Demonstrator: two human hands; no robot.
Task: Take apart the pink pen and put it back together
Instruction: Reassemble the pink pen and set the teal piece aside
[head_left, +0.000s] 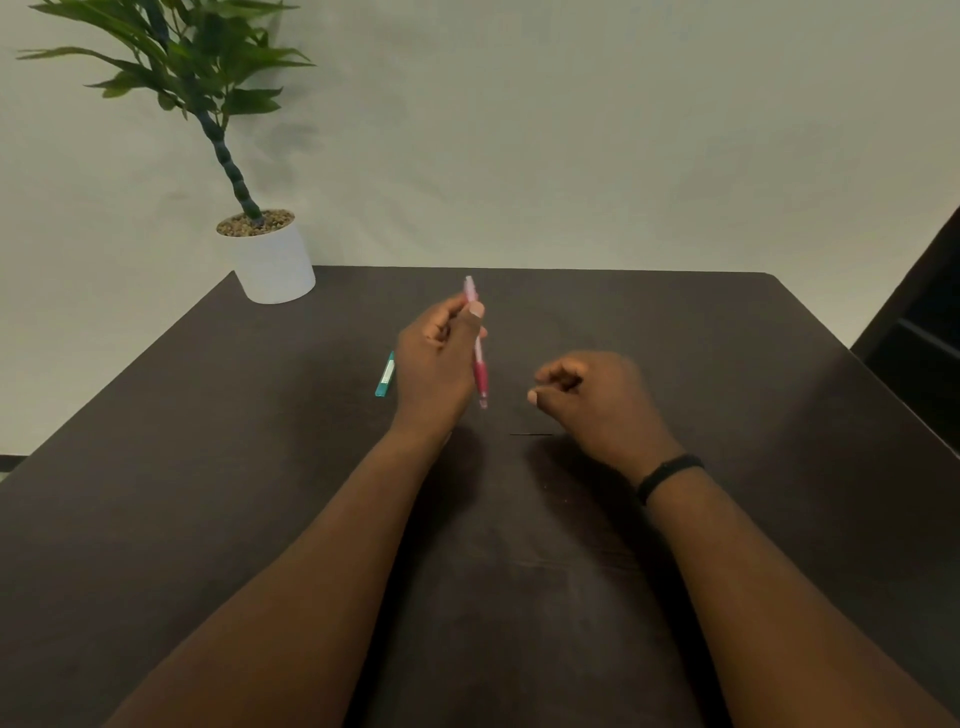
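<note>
Fingers (470, 312) of the left hand (434, 358) pinched the pink pen (479, 358) upright above the tabletop (727, 364), tip down, likely presenting it to the right hand (597, 400), whose loosely curled fingers held nothing visible just beside it.

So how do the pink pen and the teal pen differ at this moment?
The pink pen is held off the table in the left hand, fingers closed round its upper half; the teal pen lies flat on the table, untouched. The pink pen stands nearly upright with its darker grip end down; the teal pen lies at a slant. The pink pen shows almost full length; the teal pen is partly hidden behind the left hand. Both are slim pens.
</note>
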